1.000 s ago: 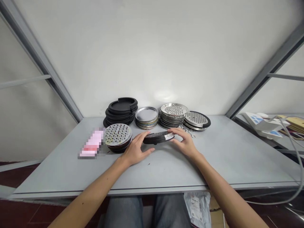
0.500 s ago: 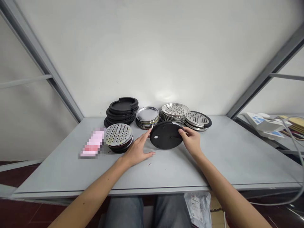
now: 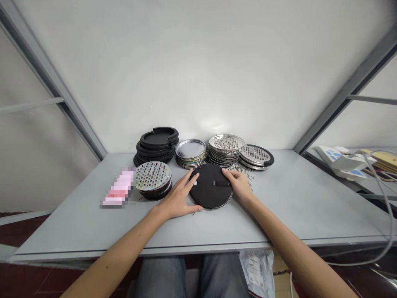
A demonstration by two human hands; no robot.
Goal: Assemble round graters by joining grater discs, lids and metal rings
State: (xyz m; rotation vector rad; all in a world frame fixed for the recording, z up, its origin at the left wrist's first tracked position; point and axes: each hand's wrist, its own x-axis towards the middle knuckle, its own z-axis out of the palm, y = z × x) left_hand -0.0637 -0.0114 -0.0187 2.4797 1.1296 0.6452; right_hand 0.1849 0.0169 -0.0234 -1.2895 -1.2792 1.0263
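A round black disc [image 3: 211, 194] lies on the table in front of me, with a dark strap-like strip across it and a small white spot at its left. My left hand [image 3: 177, 198] grips its left rim, fingers over the top and thumb spread along the near edge. Around the upper right rim, my right hand [image 3: 240, 185] is closed, thumb on the top face; its other fingers are partly hidden. Left of my left hand stands a stack of perforated discs [image 3: 153, 176]. Small metal rings [image 3: 248, 176] lie scattered behind my right hand.
Along the wall stand black rimmed discs [image 3: 158, 145], metal plates [image 3: 190, 151], perforated metal discs [image 3: 226, 145] and a black-edged perforated disc [image 3: 257, 155]. A blurred pink item [image 3: 119, 188] lies left. White boxes [image 3: 338, 161] and a cable [image 3: 386, 207] are at the right.
The black disc has come down from a tilted hold to lie flat on the table. My left fingers now reach onto it, and the small metal rings behind have come into view.
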